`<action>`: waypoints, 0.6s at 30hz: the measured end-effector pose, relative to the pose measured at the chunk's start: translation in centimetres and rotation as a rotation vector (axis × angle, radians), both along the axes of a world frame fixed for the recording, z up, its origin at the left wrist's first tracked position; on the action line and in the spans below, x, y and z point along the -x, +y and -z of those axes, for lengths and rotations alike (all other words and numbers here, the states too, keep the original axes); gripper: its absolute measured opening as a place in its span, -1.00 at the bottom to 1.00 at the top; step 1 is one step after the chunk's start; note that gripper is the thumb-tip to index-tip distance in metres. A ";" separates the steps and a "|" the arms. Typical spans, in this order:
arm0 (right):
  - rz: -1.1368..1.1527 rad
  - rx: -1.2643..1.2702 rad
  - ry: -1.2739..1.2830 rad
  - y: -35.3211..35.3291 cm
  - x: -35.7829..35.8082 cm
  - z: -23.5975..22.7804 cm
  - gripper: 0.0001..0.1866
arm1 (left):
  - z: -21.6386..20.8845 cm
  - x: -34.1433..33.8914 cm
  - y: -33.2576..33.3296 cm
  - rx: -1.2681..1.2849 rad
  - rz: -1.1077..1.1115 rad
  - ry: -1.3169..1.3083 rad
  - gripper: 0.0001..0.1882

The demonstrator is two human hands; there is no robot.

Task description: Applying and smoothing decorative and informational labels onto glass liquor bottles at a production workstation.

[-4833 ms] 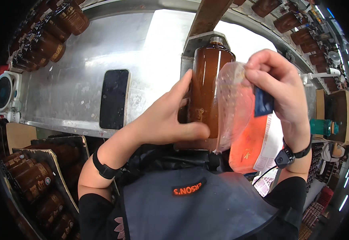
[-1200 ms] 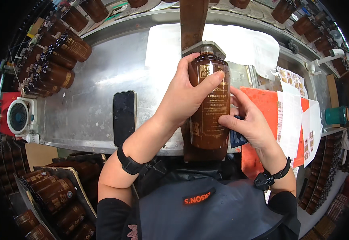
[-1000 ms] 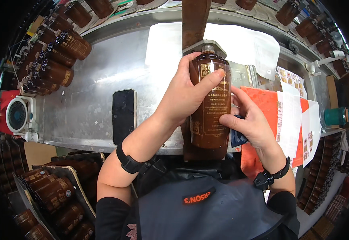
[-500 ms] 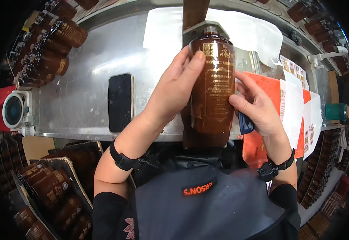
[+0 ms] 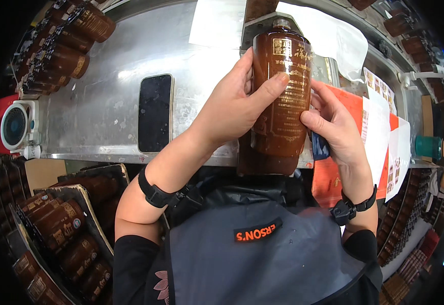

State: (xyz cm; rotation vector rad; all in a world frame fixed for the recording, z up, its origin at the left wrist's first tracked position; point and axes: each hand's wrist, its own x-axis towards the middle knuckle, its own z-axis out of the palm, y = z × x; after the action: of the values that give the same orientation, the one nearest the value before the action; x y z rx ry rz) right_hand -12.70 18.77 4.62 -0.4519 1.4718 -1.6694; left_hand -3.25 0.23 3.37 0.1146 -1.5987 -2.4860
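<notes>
A glossy brown bottle [image 5: 278, 122] with gold lettering and a short clear neck is in front of me, its neck pointing away. My left hand [image 5: 247, 101] grips its left side, the thumb lying across the printed front. On the right side, my right hand [image 5: 331, 119] holds it with curled fingers, the thumb at the edge. A dark blue patch of material [image 5: 320, 147] shows below the right palm; what it is, I cannot tell. Under the bottle's near end is a dark brown surface [image 5: 265, 165], partly hidden.
A dark phone [image 5: 155, 113] lies on the metal table [image 5: 105, 96]. Orange sheets [image 5: 329, 178] and white papers [image 5: 377, 122] lie at right. Brown bottles [image 5: 69, 56] crowd the far left; a crate [image 5: 87, 195] of more stands lower left. A small fan [image 5: 16, 126] sits at the left edge.
My left thumb has moved right, farther across the bottle's front. The bottle has turned slightly, showing more of its gold print. The whole view has shifted a little.
</notes>
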 end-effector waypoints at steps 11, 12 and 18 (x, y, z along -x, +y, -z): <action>0.016 -0.087 0.012 -0.4 0.8 -0.4 -0.32 | -0.3 0.4 0.3 0.044 -0.035 -0.116 -0.49; 0.012 -0.073 0.003 -0.5 0.8 -0.3 -0.30 | -0.3 0.4 0.3 0.028 -0.032 -0.123 -0.50; 0.004 -0.060 0.011 -0.2 0.9 -0.1 -0.24 | -0.2 0.4 0.6 -0.001 -0.071 -0.137 -0.50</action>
State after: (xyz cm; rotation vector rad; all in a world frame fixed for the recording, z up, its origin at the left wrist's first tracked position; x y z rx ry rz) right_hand -13.63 18.54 4.76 -0.4252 1.5277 -1.6235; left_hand -3.65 0.85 3.61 0.3424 -1.6137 -2.4731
